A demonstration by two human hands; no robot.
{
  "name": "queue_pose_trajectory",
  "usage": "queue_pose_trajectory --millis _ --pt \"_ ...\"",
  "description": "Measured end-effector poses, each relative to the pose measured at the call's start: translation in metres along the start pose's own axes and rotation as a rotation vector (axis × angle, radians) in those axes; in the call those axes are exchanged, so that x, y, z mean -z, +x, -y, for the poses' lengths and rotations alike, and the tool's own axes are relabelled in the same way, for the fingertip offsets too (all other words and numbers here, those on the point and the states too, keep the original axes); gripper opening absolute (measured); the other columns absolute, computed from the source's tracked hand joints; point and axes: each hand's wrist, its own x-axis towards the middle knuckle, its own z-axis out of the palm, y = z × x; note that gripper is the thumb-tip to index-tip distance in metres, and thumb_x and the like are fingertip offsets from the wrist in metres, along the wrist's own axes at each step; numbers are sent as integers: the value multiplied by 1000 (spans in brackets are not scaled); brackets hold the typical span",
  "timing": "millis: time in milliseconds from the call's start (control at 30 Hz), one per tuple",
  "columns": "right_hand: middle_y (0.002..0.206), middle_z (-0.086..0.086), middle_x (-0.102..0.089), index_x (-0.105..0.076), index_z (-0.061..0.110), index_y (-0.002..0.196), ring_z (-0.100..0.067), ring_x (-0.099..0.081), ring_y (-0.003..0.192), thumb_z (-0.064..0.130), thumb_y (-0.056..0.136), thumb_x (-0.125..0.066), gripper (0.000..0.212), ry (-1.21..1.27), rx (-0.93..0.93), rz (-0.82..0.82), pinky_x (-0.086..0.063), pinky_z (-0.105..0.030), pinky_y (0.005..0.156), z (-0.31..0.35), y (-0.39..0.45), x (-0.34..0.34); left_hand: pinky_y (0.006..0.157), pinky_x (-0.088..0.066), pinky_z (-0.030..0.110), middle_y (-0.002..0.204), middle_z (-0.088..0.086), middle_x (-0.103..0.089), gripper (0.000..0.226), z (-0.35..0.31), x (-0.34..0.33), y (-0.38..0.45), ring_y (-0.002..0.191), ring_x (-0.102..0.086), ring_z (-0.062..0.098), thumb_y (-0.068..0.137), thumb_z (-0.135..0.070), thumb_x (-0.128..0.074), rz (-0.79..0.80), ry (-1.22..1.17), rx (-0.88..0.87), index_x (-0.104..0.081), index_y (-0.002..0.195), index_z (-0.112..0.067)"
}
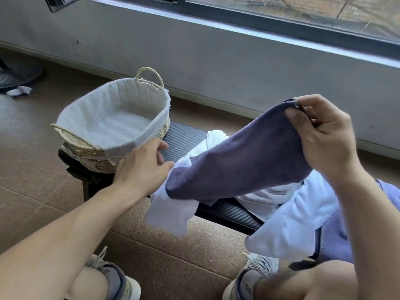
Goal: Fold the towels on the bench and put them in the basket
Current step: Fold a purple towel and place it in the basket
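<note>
While the right hand [320, 135] pinches the top corner of a dark purple cloth towel [238, 161] at three o'clock, the left hand [142, 167], fingers loosely extended and holding nothing, reaches toward its lower end. Judging by this, the first fold is only starting: the left must catch the hanging corner. White towels [292, 215] lie on the black bench [184, 135]; the lined woven straw basket [91, 146] waits at ten o'clock.
</note>
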Motion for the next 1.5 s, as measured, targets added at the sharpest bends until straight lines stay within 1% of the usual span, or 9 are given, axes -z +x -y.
queue_pose_trajectory --millis 100,200,433,600,733,833,1033,1267,1500 --pt "84 26 -69 -67 35 91 4 -61 78 26 92 -63 9 96 162 195 -46 -16 77 32 -12 -6 99 -43 27 125 -24 -58 71 -18 6 -14 116 -54 -5 72 -68 -71 61 -293 -206 -50 134 -42" --pt "89 21 -70 -69 28 94 1 -63 79 30 94 -65 4 266 224 396 -47 -15 74 55 -23 -9 93 -35 2 134 -27 -54 93 -40 18 -31 111 -46 -28 62 -40 -95 359 -529 -313 -43 140 -47" --pt "72 18 -67 -68 29 91 0 -56 66 17 97 -65 15 236 33 190 -46 -18 65 21 -7 -11 95 -56 49 108 11 -77 35 -31 9 -25 103 -73 20 75 -15 -89 665 -624 -275 -75 107 -10" --pt "76 12 -71 -71 29 89 -2 -60 70 27 98 -66 11 80 -168 143 -49 -30 73 -23 3 -14 92 -59 44 107 5 -77 42 -17 8 -16 103 -73 25 77 -11 -87 832 -575 -166 -68 115 -15" --pt "82 2 -74 -71 31 88 -6 -61 74 37 98 -65 13 -6 -278 145 -53 -40 80 -45 6 -16 75 -57 38 91 3 -78 16 -4 9 -8 87 -75 24 80 -18 -84 957 -362 -140 -76 94 -17" --pt "86 1 -76 -72 26 90 -11 -65 78 41 96 -65 17 -37 -361 100 -54 -45 87 -61 9 -10 87 -53 37 102 11 -78 21 4 10 -2 96 -73 23 90 -28 -75 930 -431 -81 -79 99 -10" --pt "83 7 -74 -72 21 86 -11 -63 78 37 97 -64 21 -116 -523 71 -54 -40 88 -83 9 -4 68 -49 31 82 11 -67 33 -5 3 11 76 -64 21 90 -43 -69 424 -909 243 -66 98 -11" --pt "88 4 -71 -69 20 88 -18 -62 85 37 99 -58 23 -187 -584 95 -52 -42 90 -89 8 -4 64 -60 29 101 15 -77 48 -6 6 4 86 -76 21 78 -1 -81 543 -835 222 -59 118 -14" --pt "82 1 -74 -73 20 86 -18 -63 77 39 99 -59 26 -119 -617 156 -51 -37 80 -87 7 9 66 -45 29 102 18 -70 47 14 21 20 83 -57 25 77 -27 -81 719 -865 267 -67 120 -14"
